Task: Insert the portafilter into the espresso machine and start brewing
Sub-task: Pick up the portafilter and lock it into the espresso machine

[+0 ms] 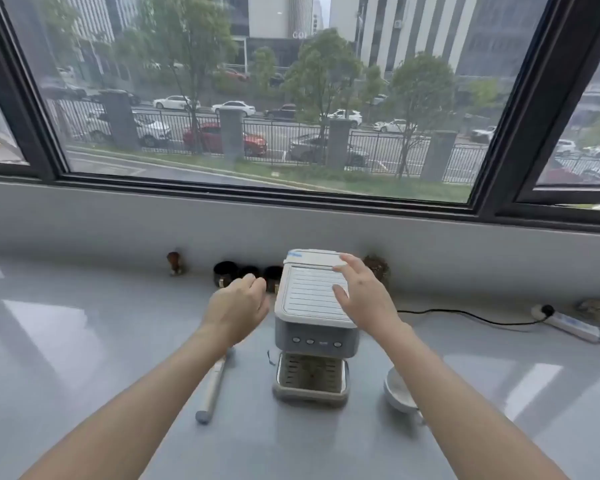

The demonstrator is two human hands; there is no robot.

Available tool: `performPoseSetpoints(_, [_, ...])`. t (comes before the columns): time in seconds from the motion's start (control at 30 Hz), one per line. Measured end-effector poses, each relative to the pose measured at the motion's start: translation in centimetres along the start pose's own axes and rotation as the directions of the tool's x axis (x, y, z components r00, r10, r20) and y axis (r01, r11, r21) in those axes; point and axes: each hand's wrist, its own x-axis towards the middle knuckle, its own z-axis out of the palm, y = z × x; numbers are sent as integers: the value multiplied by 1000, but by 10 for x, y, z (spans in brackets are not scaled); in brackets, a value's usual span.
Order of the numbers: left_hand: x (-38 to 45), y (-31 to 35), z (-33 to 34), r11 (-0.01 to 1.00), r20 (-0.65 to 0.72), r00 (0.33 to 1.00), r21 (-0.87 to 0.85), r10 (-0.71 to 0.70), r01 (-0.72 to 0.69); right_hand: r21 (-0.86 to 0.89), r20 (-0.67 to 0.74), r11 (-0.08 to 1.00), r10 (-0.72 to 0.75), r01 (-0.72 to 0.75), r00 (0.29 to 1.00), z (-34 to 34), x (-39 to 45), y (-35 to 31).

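A small grey and white espresso machine (310,306) stands on the counter, with a row of buttons (317,341) on its front and a drip tray (310,379) below. The portafilter (212,389) lies on the counter left of the machine, its pale handle pointing toward me and its head hidden under my left forearm. My left hand (238,304) hovers just left of the machine, fingers loosely curled, holding nothing. My right hand (362,294) is spread over the right side of the machine's ribbed top, empty.
A white cup (397,389) sits right of the drip tray. Along the wall stand a wooden-handled tamper (175,263), dark round cups (245,273) and a dark clump (376,266). A black cord (465,315) runs to a power strip (568,325) at right.
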Motion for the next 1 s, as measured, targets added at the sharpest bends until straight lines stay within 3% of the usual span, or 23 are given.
performPoseSetpoints(0.1, [-21, -24, 48, 993, 194, 974, 7, -118, 119, 21, 33, 994, 105, -106, 994, 23, 10, 9])
performPoseSetpoints(0.13, [-28, -33, 75, 976, 339, 921, -24, -194, 214, 26, 67, 988, 148, -150, 987, 36, 16, 18])
performPoseSetpoints(0.2, [-29, -57, 132, 938, 492, 836, -100, -244, 333, 43, 70, 982, 181, -184, 981, 65, 32, 38])
performPoseSetpoints(0.37, [-66, -81, 175, 964, 447, 855, 102, -263, 244, 50, 44, 978, 199, -201, 979, 88, 36, 53])
performPoseSetpoints(0.47, [-87, -91, 190, 919, 496, 782, 99, -378, 381, 53, 34, 981, 186, -187, 982, 92, 40, 61])
performPoseSetpoints(0.6, [-104, -101, 204, 864, 512, 702, 210, -496, 457, 72, 84, 987, 137, -143, 987, 91, 48, 68])
performPoseSetpoints(0.83, [-105, -97, 224, 815, 587, 611, 157, -532, 559, 118, 73, 986, 112, -120, 991, 91, 48, 71])
performPoseSetpoints(1.0, [-98, -104, 233, 703, 593, 538, 66, -599, 708, 155, 55, 980, 114, -121, 992, 95, 49, 75])
